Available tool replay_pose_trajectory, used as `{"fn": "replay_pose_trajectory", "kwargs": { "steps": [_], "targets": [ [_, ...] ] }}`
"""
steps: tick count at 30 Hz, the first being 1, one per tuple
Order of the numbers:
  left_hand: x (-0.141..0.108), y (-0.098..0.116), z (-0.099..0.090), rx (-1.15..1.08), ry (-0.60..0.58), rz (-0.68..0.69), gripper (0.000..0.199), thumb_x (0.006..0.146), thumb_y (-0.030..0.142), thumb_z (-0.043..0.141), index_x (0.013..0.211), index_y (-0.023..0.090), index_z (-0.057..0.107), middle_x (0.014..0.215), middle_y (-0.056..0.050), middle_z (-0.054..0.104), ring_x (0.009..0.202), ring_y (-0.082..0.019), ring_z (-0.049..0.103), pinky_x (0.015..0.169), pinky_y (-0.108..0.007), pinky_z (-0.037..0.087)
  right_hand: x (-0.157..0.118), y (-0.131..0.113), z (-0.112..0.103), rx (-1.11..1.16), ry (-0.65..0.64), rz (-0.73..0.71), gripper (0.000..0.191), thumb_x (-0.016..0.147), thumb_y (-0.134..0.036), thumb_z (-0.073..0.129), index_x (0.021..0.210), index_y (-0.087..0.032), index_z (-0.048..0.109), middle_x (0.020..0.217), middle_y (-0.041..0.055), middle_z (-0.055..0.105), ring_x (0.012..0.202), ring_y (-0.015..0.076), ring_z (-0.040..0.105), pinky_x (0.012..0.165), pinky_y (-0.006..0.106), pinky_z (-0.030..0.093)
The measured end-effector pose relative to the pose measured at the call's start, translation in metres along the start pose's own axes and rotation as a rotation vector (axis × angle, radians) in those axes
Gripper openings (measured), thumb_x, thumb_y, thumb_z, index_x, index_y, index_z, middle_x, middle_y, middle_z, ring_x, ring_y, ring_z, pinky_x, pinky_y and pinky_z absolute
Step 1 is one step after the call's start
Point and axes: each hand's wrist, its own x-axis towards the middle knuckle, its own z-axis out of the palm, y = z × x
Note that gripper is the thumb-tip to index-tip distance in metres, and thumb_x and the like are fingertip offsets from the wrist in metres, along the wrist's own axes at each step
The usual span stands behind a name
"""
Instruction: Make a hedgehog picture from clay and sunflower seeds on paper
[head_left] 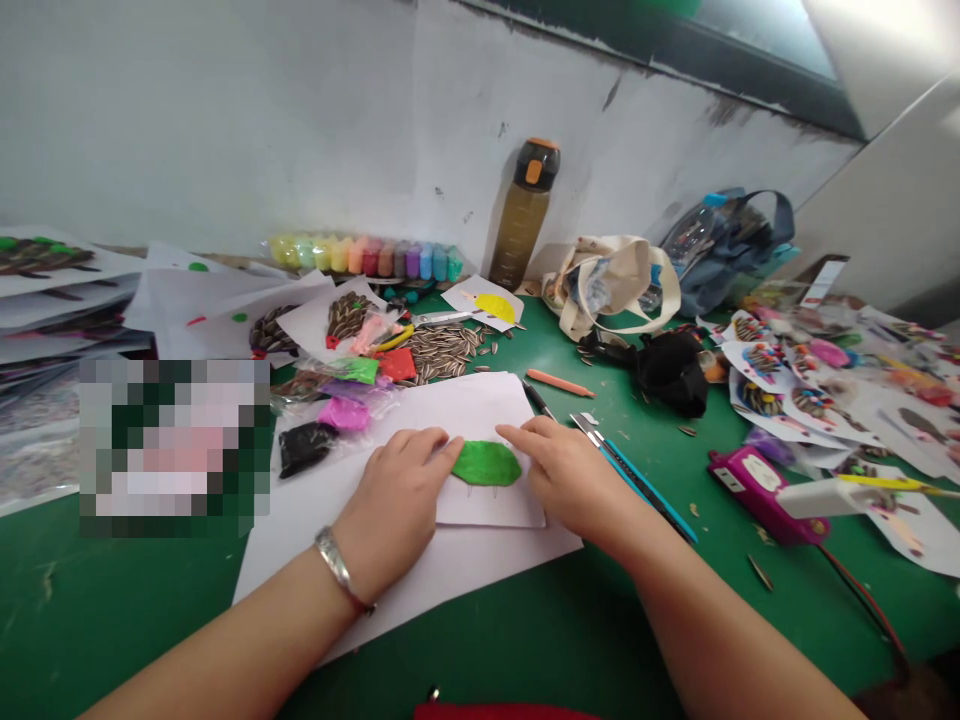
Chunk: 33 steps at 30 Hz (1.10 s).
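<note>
I see the green clay shape point(486, 463) on a white paper sheet point(487, 410), which seems to keep it off the green bench point(127, 610). My left hand point(397, 505) and right hand point(570, 480) are open, touching it from both sides, perhaps to steady it.

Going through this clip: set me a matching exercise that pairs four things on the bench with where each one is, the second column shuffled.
Things:
1. Green clay shape
2. Silver bangle
3. Amber drinks bottle
4. Blue-handled utility knife

Places:
A. Standing against the wall
B. Lying beside the right hand
C. Around the left wrist
D. On white paper

Pairs: 1-D, 2-C, 3-A, 4-B
</note>
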Motion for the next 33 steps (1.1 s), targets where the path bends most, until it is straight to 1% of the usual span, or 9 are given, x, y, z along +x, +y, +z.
{"fn": "replay_pose_trajectory", "kwargs": {
  "steps": [4, 9, 12, 15, 17, 23, 26, 29, 33],
  "targets": [
    [0.001, -0.004, 0.002, -0.049, 0.027, 0.013, 0.051, 0.084, 0.000, 0.036, 0.129, 0.014, 0.054, 0.122, -0.013, 0.055, 0.105, -0.025, 0.049, 0.092, -0.043, 0.045, 0.003, -0.004, 0.007, -0.020, 0.040, -0.003, 0.059, 0.078, -0.001, 0.042, 0.131, -0.025, 0.055, 0.117, 0.0099, 0.057, 0.100, 0.0219, 0.052, 0.085, 0.034, 0.039],
    [0.001, -0.002, 0.000, -0.042, 0.027, 0.009, 0.045, 0.085, 0.002, 0.038, 0.123, 0.016, 0.059, 0.120, -0.013, 0.058, 0.104, -0.025, 0.051, 0.092, -0.044, 0.045, 0.003, -0.011, 0.011, -0.079, 0.013, -0.012, 0.054, 0.081, -0.004, 0.044, 0.125, -0.031, 0.058, 0.116, 0.0074, 0.056, 0.099, 0.0222, 0.049, 0.087, 0.036, 0.035],
    [0.000, -0.002, -0.001, -0.044, 0.039, 0.021, 0.047, 0.083, 0.000, 0.039, 0.123, 0.014, 0.059, 0.120, -0.013, 0.058, 0.105, -0.025, 0.051, 0.094, -0.044, 0.045, 0.003, -0.013, 0.010, -0.104, 0.004, -0.023, 0.051, 0.083, -0.006, 0.045, 0.125, -0.030, 0.058, 0.117, 0.0076, 0.056, 0.100, 0.0227, 0.048, 0.089, 0.037, 0.034],
    [0.001, -0.006, -0.001, -0.081, 0.068, 0.044, 0.052, 0.080, -0.003, 0.037, 0.126, 0.011, 0.055, 0.121, -0.014, 0.058, 0.107, -0.024, 0.051, 0.097, -0.042, 0.044, 0.005, -0.016, 0.010, -0.108, 0.040, -0.021, 0.054, 0.082, -0.005, 0.044, 0.129, -0.029, 0.055, 0.122, 0.0078, 0.055, 0.103, 0.0230, 0.047, 0.089, 0.037, 0.033],
    [0.002, -0.008, -0.002, -0.102, 0.059, 0.047, 0.050, 0.080, -0.003, 0.037, 0.124, 0.011, 0.058, 0.119, -0.013, 0.060, 0.106, -0.024, 0.052, 0.097, -0.041, 0.044, 0.009, -0.022, 0.012, -0.108, 0.052, -0.040, 0.054, 0.083, -0.005, 0.045, 0.130, -0.030, 0.053, 0.125, 0.0074, 0.053, 0.104, 0.0232, 0.047, 0.089, 0.037, 0.033],
    [0.003, -0.008, -0.004, -0.111, 0.026, 0.047, 0.044, 0.082, -0.001, 0.038, 0.115, 0.014, 0.064, 0.116, -0.012, 0.061, 0.102, -0.023, 0.053, 0.095, -0.041, 0.045, 0.017, -0.033, 0.015, -0.093, 0.015, -0.110, 0.044, 0.085, -0.008, 0.048, 0.121, -0.030, 0.060, 0.116, 0.0059, 0.057, 0.102, 0.0221, 0.045, 0.088, 0.035, 0.033],
    [0.003, -0.008, -0.005, -0.116, 0.043, 0.040, 0.046, 0.080, -0.003, 0.038, 0.116, 0.012, 0.063, 0.115, -0.012, 0.062, 0.102, -0.023, 0.054, 0.095, -0.040, 0.045, 0.018, -0.030, 0.016, -0.065, 0.012, -0.104, 0.046, 0.084, -0.006, 0.046, 0.120, -0.031, 0.060, 0.116, 0.0048, 0.057, 0.101, 0.0213, 0.045, 0.088, 0.035, 0.033],
    [0.003, -0.011, -0.006, -0.117, 0.058, 0.014, 0.051, 0.076, -0.005, 0.038, 0.118, 0.012, 0.061, 0.115, -0.012, 0.063, 0.103, -0.023, 0.055, 0.097, -0.041, 0.045, 0.020, -0.028, 0.017, -0.038, 0.015, -0.070, 0.051, 0.081, -0.003, 0.046, 0.123, -0.029, 0.059, 0.117, 0.0049, 0.057, 0.101, 0.0212, 0.046, 0.087, 0.034, 0.034],
    [0.004, -0.012, -0.007, -0.116, 0.025, 0.008, 0.046, 0.078, -0.003, 0.040, 0.112, 0.013, 0.066, 0.114, -0.012, 0.062, 0.104, -0.024, 0.055, 0.096, -0.041, 0.045, 0.020, -0.030, 0.018, -0.056, 0.018, -0.065, 0.048, 0.081, -0.003, 0.047, 0.118, -0.029, 0.062, 0.114, 0.0047, 0.058, 0.097, 0.0211, 0.046, 0.086, 0.035, 0.034]
  ]
}}
